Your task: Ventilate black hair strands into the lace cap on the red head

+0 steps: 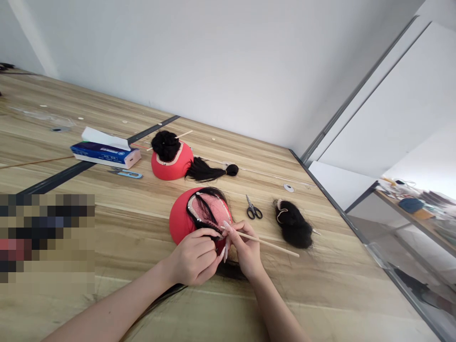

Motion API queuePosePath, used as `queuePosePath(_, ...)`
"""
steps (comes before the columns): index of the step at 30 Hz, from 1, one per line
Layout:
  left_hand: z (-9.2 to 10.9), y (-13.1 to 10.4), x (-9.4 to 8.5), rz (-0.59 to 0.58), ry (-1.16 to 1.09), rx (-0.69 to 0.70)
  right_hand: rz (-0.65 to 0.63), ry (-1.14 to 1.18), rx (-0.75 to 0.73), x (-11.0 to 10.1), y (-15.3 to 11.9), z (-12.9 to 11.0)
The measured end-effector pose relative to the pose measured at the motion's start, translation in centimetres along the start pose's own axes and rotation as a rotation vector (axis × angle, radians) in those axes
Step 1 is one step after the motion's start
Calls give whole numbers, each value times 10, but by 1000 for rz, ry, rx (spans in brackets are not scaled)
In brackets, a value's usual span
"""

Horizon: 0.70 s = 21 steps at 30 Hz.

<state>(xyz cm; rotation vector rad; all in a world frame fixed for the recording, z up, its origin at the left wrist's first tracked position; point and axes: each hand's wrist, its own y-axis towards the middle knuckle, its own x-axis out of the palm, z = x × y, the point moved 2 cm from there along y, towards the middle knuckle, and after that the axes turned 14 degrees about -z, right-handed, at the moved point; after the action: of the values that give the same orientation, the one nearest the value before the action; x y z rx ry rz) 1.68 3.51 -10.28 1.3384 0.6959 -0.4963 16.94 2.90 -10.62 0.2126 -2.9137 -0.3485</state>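
A red dome-shaped block (pixel 180 216) stands on the table in front of me, with a pink net wig cap (pixel 213 209) pinned over it. Strands of black hair (pixel 204 206) lie across the net and trail down to the table. My right hand (pixel 247 251) grips a thin wooden stick (pixel 274 244) like a pen; its working tip is at the net, too small to make out. Beside it, my left hand (pixel 194 259) rests against the near side of the block, fingers pinched on black hair at the cap's edge.
Scissors (pixel 253 209) and a black hairpiece (pixel 294 225) lie to the right. Behind stand a second red block (pixel 171 168) with bunched hair, a tied hair bundle (pixel 210 171), a tissue box (pixel 105 153) and blue thread snips (pixel 130 174). A wall (pixel 228 71) borders the table.
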Motion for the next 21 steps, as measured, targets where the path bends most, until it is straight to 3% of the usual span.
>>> queuePosePath(11, 1, 0, -1, -23, 15, -29, 1, 46, 0, -3, 1, 3)
queuePosePath(21, 1, 1, -2, -7, 23, -12, 19, 193, 100, -4, 3, 8)
